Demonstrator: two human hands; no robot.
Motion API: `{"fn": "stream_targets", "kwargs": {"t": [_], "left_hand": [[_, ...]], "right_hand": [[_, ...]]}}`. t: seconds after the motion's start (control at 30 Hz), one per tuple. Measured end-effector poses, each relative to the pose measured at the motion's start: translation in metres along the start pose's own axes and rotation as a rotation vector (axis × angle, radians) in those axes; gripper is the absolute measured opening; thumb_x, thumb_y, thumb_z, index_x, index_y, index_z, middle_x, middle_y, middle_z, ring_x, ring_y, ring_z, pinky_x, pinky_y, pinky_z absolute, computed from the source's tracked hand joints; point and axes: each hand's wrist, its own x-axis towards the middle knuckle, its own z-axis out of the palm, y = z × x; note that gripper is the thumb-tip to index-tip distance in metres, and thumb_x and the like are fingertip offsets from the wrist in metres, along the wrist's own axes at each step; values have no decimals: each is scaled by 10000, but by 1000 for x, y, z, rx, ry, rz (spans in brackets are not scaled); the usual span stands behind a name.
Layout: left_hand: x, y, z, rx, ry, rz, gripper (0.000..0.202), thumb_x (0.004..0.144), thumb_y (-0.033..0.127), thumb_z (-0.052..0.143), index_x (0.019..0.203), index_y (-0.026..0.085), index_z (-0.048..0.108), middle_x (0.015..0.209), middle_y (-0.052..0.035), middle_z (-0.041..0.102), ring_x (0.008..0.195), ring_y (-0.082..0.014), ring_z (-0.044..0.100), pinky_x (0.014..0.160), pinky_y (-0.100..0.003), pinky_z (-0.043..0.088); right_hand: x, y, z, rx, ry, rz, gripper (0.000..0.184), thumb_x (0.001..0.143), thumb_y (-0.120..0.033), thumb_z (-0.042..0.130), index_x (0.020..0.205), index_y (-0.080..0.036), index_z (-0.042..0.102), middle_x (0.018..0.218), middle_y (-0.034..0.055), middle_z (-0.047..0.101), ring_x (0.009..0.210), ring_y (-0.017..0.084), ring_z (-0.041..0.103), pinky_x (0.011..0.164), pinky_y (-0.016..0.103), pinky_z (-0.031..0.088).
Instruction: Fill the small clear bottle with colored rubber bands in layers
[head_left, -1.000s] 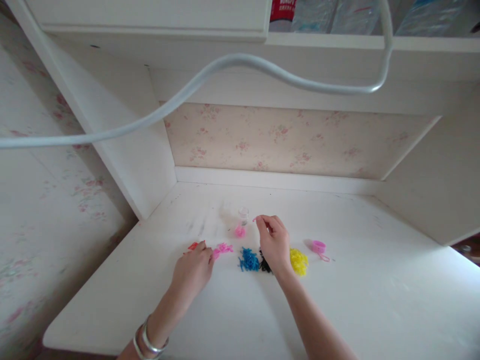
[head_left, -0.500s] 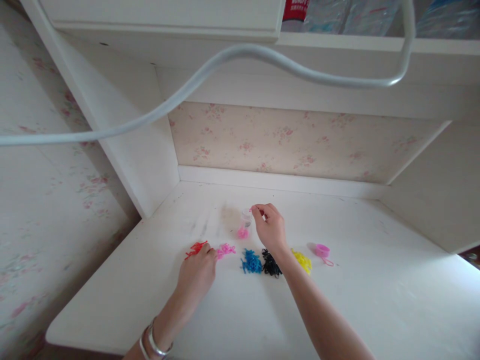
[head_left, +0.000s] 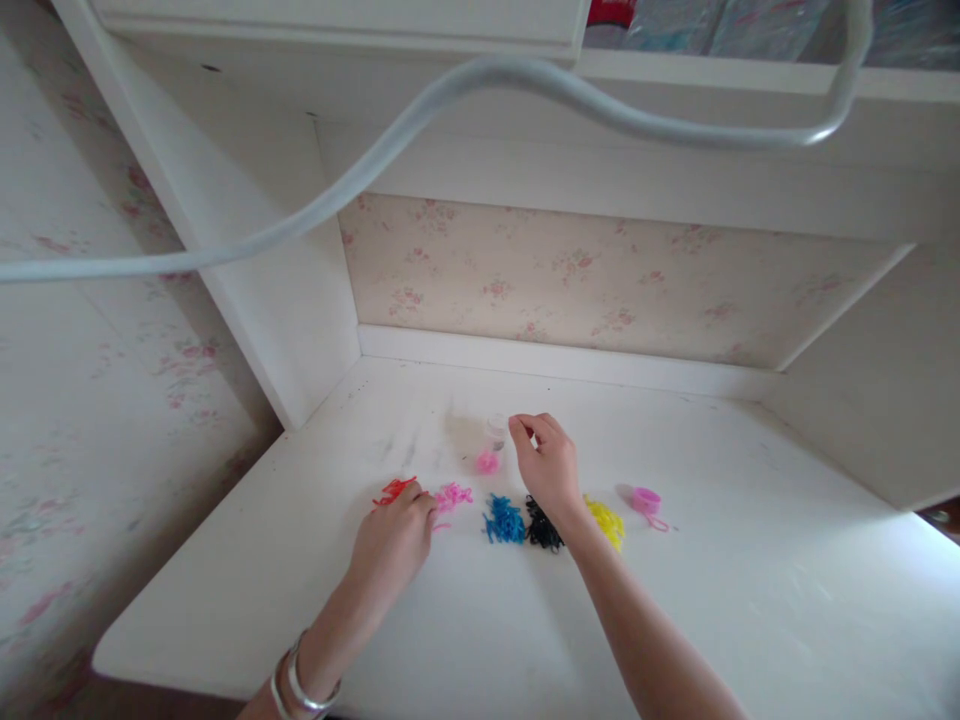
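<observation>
My left hand (head_left: 396,530) rests low over the table with its fingers bent down, between a pile of red band-like pieces (head_left: 393,490) and a pile of pink ones (head_left: 454,497). Its fingertips are partly hidden. My right hand (head_left: 546,458) hovers just right of a small clear container (head_left: 496,432), thumb and forefinger pinched together. Whether a piece is between them I cannot make out. A pink clump (head_left: 487,462) shows at the container's near end. Below my right wrist lie black pieces (head_left: 541,527), with blue pieces (head_left: 504,520) to their left and yellow pieces (head_left: 606,522) to their right.
A pink ring-shaped item with a loop (head_left: 646,502) lies right of the yellow pile. Across the upper view runs a thick white cable or tube (head_left: 480,72). White shelving (head_left: 337,30) overhangs the table (head_left: 750,600), whose left edge is near my left arm.
The small pink piece seen at my right fingertips is no longer visible there. My left hand has barely shifted, and a stray pink piece now shows beside it. The view has tilted slightly.
</observation>
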Motion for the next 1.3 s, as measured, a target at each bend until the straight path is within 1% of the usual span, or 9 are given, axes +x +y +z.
{"fn": "stream_targets", "kwargs": {"t": [0.1,0.2,0.33,0.43,0.53,0.73,0.87,1.1,1.3], "left_hand": [[-5,-14,-17,-47,17,-49,257,948,302,395,943,269,650,1060,-5,631,857,-150,643,674,-235,429],[-13,-31,-31,-49,5,-83,278,948,318,376,890,274,644,973,11,637,781,-138,646,643,-230,407],[-26,-40,-34,-14,-46,-82,275,939,309,378,869,268,641,972,12,643,755,-136,647,636,-228,406],[-33,-32,-26,11,-56,-52,242,931,319,400,905,279,638,1047,12,642,798,-154,658,641,-236,427],[-35,-18,-15,88,-47,-76,217,923,313,422,895,260,630,1057,-14,640,772,-173,664,627,-256,446],[-33,-1,0,172,-14,-148,271,942,314,381,915,207,628,1048,-91,630,750,-200,670,625,-294,481],[-29,1,3,223,16,-169,306,957,316,343,937,186,620,1095,-110,617,721,-203,674,602,-301,491],[-27,1,8,232,-13,-143,304,959,260,322,948,184,616,1133,-117,603,749,-202,677,629,-310,503],[-27,5,-6,146,-19,-122,261,956,252,359,977,214,616,1138,-73,609,795,-188,673,648,-281,481]], "right_hand": [[-21,0,-1,-23,-48,-36,242,918,-316,478,857,-209,687,760,13,602,726,139,535,677,255,393],[-47,0,3,-65,-117,-89,233,927,-300,475,858,-213,681,766,21,611,753,149,542,726,270,393],[-76,-7,11,-87,-238,-166,232,939,-272,464,863,-210,675,781,32,618,769,152,547,734,268,383],[-88,-15,14,-105,-343,-253,243,948,-256,446,864,-212,670,772,31,608,760,144,548,718,253,377],[-93,-21,15,-170,-415,-312,259,953,-250,431,849,-219,667,752,22,602,739,138,544,702,250,365],[-95,-20,15,-245,-438,-339,274,955,-238,418,826,-211,658,732,16,593,727,133,534,688,253,344],[-96,-17,16,-272,-443,-352,268,948,-236,433,780,-205,639,723,11,586,726,128,524,679,256,324],[-100,-13,21,-360,-449,-401,229,923,-245,480,738,-204,608,736,13,598,751,148,510,714,305,286],[-98,-17,22,-433,-481,-370,145,891,-241,518,780,-203,604,790,30,613,802,182,514,721,343,285]]}}
